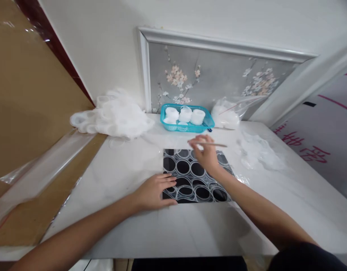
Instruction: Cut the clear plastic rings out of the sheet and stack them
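Observation:
A black sheet (196,170) covered with rows of pale, see-through rings lies on the white tabletop. My left hand (156,191) rests on its left edge, fingers stretched out and thumb apart, with nothing in it. Over the upper right part of the sheet is my right hand (206,153), its fingers pinching a thin, light-brown stick-like tool (218,144). The tool points sideways, roughly level; I cannot make out its exact kind. Whether its left tip carries anything is too small to tell.
Behind the sheet stands a blue plastic basket (187,128) with several white rolls. To its left is a heap of translucent white rings (117,116). A clear bag of white pieces (226,114) and crumpled clear plastic (259,152) lie right. Brown board (35,113) borders the left.

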A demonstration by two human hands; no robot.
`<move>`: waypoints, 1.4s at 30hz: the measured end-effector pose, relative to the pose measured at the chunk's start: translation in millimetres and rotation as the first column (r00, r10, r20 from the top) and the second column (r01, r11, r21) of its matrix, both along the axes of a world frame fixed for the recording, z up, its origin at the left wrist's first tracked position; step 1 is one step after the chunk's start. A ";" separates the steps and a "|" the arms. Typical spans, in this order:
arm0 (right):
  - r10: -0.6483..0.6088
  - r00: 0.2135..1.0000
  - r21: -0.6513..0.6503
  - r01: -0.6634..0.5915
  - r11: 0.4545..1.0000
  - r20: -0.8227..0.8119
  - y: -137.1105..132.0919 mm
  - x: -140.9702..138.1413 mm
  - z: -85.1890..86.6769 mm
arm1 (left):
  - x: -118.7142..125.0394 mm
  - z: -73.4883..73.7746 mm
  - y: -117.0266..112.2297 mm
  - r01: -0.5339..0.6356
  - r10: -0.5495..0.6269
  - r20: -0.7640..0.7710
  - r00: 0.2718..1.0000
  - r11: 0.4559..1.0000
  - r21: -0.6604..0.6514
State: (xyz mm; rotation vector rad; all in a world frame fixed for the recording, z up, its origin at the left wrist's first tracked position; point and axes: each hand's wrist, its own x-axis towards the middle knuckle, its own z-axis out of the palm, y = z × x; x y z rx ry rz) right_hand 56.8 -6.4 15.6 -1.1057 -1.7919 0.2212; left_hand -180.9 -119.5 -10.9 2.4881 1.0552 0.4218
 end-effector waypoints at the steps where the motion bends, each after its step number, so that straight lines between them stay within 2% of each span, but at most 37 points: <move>1: 0.090 0.995 -0.063 -0.088 0.994 0.036 -12.3 3.9 -4.1 | 0.8 -1.1 0.3 -0.022 0.020 0.032 0.999 0.998 0.055; 3: 0.231 0.973 -0.224 -0.220 0.949 0.026 -38.7 9.7 -16.6 | 4.8 -2.4 -0.5 -0.061 0.048 0.077 0.996 0.984 0.170; 5: 0.278 0.959 -0.346 -0.281 0.895 -0.060 -57.5 13.0 -29.1 | 11.2 -2.6 -2.8 -0.043 0.029 0.058 0.998 0.969 0.245; 7: 0.287 0.951 -0.392 -0.307 0.867 -0.110 -64.4 14.3 -37.0 | 18.6 -3.3 -5.5 0.010 -0.007 -0.013 1.000 0.968 0.252; 10: 0.317 0.942 -0.381 -0.333 0.862 -0.107 -60.9 13.9 -39.5 | 28.6 -7.7 -7.9 0.079 -0.053 -0.129 0.990 0.975 0.207; 13: 0.346 0.935 -0.374 -0.351 0.858 -0.085 -56.7 13.2 -36.7 | 35.0 -14.5 -6.6 0.093 -0.056 -0.177 0.983 0.973 0.213; 21: 0.340 0.936 -0.381 -0.348 0.857 -0.091 -60.2 14.3 -34.0 | 36.6 -18.9 -1.6 0.082 -0.042 -0.165 0.985 0.967 0.241; 26: 0.329 0.943 -0.378 -0.325 0.867 -0.056 -58.4 16.6 -35.7 | 36.2 -19.2 -2.0 0.064 -0.038 -0.121 0.992 0.975 0.212; 31: 0.336 0.926 -0.278 -0.283 0.918 0.169 -73.4 16.6 -48.6 | 35.3 -17.8 -0.3 0.047 -0.033 -0.092 0.995 0.987 0.154; 33: 0.357 0.885 -0.225 -0.299 0.927 0.299 -76.6 15.4 -51.9 | 35.2 -16.0 0.5 0.047 -0.036 -0.087 0.996 0.991 0.125; 35: 0.358 0.842 -0.195 -0.303 0.933 0.404 -67.4 17.1 -48.1 | 35.5 -12.8 1.4 0.047 -0.039 -0.091 0.995 0.995 0.090; 36: 0.326 0.843 -0.178 -0.275 0.945 0.428 -57.3 20.1 -42.7 | 35.5 -10.6 1.9 0.043 -0.037 -0.099 0.994 0.997 0.065; 38: 0.148 0.912 -0.118 -0.111 0.987 0.382 -30.8 31.1 -26.5 | 34.7 -5.6 3.1 0.028 -0.028 -0.115 0.993 1.000 0.007; 39: -0.001 0.952 -0.079 0.026 0.997 0.306 -18.1 38.3 -17.4 | 33.7 -3.2 3.7 0.021 -0.023 -0.119 0.993 1.000 -0.023; 40: -0.158 0.967 -0.053 0.172 0.984 0.200 -8.7 45.8 -9.1 | 32.3 -1.0 4.3 0.014 -0.020 -0.119 0.993 0.999 -0.049; 42: -0.225 0.963 -0.031 0.232 0.972 0.147 -5.4 58.9 0.3 | 29.8 1.6 5.5 0.000 -0.006 -0.094 0.996 0.998 -0.066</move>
